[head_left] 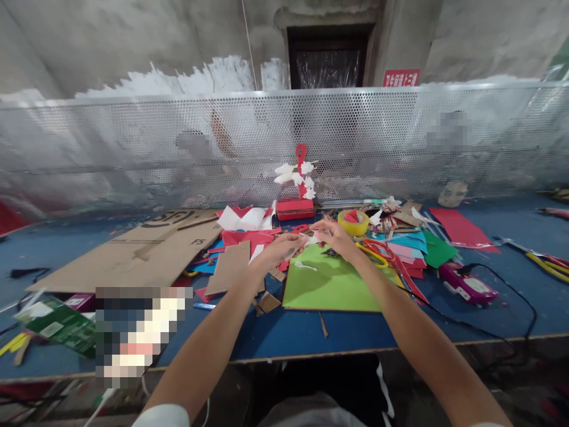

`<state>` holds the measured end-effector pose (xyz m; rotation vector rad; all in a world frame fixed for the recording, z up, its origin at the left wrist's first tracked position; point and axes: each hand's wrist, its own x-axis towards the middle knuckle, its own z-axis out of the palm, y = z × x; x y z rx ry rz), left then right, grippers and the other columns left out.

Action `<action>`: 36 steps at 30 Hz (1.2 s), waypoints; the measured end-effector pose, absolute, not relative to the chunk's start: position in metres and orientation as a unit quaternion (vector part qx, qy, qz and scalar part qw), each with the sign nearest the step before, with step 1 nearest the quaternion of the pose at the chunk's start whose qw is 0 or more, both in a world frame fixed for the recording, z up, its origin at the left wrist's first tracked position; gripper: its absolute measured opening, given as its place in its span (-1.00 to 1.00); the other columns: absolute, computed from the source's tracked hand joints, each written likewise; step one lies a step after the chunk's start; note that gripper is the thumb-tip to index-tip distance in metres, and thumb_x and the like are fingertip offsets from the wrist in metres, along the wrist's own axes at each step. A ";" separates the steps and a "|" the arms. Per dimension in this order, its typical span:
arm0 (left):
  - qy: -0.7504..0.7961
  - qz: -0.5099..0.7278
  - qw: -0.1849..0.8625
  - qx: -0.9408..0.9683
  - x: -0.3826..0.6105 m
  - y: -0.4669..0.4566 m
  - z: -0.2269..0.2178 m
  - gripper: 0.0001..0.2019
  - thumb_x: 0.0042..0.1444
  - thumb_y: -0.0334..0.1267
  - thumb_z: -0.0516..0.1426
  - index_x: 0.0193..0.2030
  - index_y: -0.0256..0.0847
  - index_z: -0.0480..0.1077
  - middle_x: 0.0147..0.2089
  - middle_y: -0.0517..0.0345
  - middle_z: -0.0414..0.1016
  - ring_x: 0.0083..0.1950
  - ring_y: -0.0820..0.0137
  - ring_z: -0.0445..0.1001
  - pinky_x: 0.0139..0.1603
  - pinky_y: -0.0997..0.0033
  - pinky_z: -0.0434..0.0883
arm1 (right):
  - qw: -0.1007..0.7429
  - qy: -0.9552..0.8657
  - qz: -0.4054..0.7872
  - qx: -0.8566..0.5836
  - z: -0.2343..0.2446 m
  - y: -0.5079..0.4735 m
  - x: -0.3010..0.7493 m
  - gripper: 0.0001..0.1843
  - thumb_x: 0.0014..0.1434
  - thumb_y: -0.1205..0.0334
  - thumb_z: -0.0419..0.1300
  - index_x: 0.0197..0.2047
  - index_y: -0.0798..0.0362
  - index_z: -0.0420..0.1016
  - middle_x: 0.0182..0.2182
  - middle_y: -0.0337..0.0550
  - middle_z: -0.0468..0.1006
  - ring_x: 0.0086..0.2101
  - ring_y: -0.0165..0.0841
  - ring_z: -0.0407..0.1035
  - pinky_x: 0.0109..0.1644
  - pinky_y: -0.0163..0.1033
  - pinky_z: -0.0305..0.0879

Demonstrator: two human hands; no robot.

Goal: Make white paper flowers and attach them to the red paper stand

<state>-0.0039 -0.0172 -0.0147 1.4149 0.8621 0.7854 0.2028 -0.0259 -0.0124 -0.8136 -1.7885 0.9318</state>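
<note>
My left hand [287, 243] and my right hand [334, 234] meet above the far part of a lime-green sheet [340, 284]. Between their closed fingertips is a small white paper piece [312, 239], partly covered by the fingers; its exact shape is hard to make out. A thin white cut-out [306, 266] lies on the green sheet just below them. Behind my hands stands a red box [295, 209] with a red upright strip [301, 155] that carries several white paper flowers [297, 178]. Scissors with yellow handles [377, 256] lie beside my right wrist.
A large cardboard sheet [146, 252] covers the table's left part. Yellow tape [353, 224], coloured paper and scraps surround my hands. At right are a purple device [469, 284] with a black cable and yellow-handled pliers [544, 264]. A perforated metal panel [377, 136] borders the back.
</note>
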 end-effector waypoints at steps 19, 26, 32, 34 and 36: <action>0.397 0.254 0.546 0.692 -0.012 -0.022 -0.007 -0.71 -0.13 -0.07 0.29 -0.51 -0.27 0.39 -0.62 0.25 0.28 -0.61 0.58 0.11 -0.58 0.50 0.00 | 0.382 -0.844 0.234 -0.294 -0.011 -0.031 0.197 -0.85 0.14 0.22 0.28 -0.20 0.00 0.61 -0.26 -0.16 0.59 -0.29 -0.34 0.40 -0.16 -0.25 0.26; 0.399 0.243 0.512 0.721 -0.013 -0.019 -0.010 -0.74 -0.08 -0.09 0.26 -0.43 -0.28 0.44 -0.59 0.25 0.29 -0.58 0.56 0.13 -0.56 0.51 0.00 | 0.376 -0.846 0.234 -0.297 -0.012 -0.027 0.200 -0.78 0.18 0.10 0.23 -0.32 0.06 0.60 -0.35 -0.13 0.56 -0.37 -0.35 0.37 -0.27 -0.28 0.25; 0.368 0.258 0.553 0.702 -0.014 -0.016 -0.014 -0.67 -0.10 -0.05 0.29 -0.36 -0.30 0.44 -0.47 0.20 0.39 -0.52 0.55 0.21 -0.49 0.53 0.08 | 0.400 -0.829 0.278 -0.277 -0.012 -0.030 0.201 -0.77 0.17 0.06 0.23 -0.28 0.06 0.56 -0.31 -0.12 0.57 -0.32 -0.33 0.41 -0.24 -0.25 0.31; 0.360 0.255 0.554 0.706 -0.013 -0.016 -0.016 -0.66 -0.09 -0.04 0.30 -0.35 -0.31 0.44 -0.46 0.20 0.39 -0.51 0.55 0.20 -0.47 0.53 0.09 | 0.402 -0.814 0.307 -0.286 -0.012 -0.030 0.200 -0.74 0.14 0.04 0.25 -0.26 0.07 0.54 -0.33 -0.13 0.57 -0.36 -0.35 0.41 -0.28 -0.26 0.31; 0.354 0.254 0.546 0.716 -0.012 -0.016 -0.017 -0.66 -0.07 -0.04 0.29 -0.36 -0.31 0.44 -0.46 0.21 0.37 -0.50 0.55 0.19 -0.46 0.53 0.08 | 0.397 -0.805 0.326 -0.296 -0.013 -0.030 0.200 -0.71 0.12 0.01 0.27 -0.26 0.08 0.53 -0.36 -0.15 0.56 -0.39 -0.37 0.40 -0.31 -0.28 0.30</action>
